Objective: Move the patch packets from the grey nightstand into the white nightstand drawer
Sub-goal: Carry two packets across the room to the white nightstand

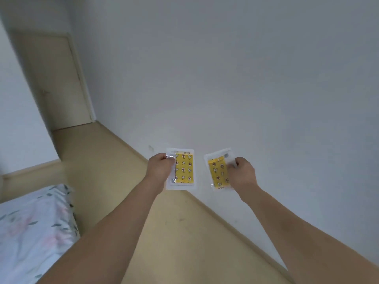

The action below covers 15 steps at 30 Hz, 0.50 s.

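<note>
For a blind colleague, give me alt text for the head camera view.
Left hand and right hand each hold a yellow patterned patch packet out before a white wall; bed corner lower left.

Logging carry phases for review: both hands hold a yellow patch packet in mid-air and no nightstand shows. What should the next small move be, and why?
Probably keep both grips and turn to bring the white nightstand into view. The left hand pinches one packet, the right hand the other packet, and only wall, floor and bed are visible.
</note>
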Motion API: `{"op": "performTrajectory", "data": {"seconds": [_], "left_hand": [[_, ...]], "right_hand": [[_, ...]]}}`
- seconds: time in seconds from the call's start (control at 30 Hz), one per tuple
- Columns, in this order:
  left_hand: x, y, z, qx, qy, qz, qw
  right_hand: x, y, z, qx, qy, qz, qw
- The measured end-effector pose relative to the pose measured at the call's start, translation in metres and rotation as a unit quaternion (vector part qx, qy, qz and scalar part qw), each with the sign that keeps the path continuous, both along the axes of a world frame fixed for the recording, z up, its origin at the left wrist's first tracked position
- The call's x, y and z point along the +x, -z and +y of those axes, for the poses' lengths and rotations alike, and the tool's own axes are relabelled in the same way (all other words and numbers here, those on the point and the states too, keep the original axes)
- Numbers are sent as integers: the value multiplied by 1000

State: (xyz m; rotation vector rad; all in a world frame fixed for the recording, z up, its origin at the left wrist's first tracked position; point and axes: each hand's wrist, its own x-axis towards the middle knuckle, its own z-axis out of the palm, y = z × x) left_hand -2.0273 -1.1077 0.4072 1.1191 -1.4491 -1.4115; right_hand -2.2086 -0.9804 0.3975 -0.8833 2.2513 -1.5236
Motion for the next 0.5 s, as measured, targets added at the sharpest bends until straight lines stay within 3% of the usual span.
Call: {"op": "performTrajectory", "data": {"seconds": [0.27,0.5], "left_hand": [[1,-15,-194,0,-110,3,994],[-18,-28,-328,19,-176,21,984]], "right_hand": [[-31,-19,-225,-17,-112,3,994],[-56,-23,-390,-34,-177,-55,982]]}}
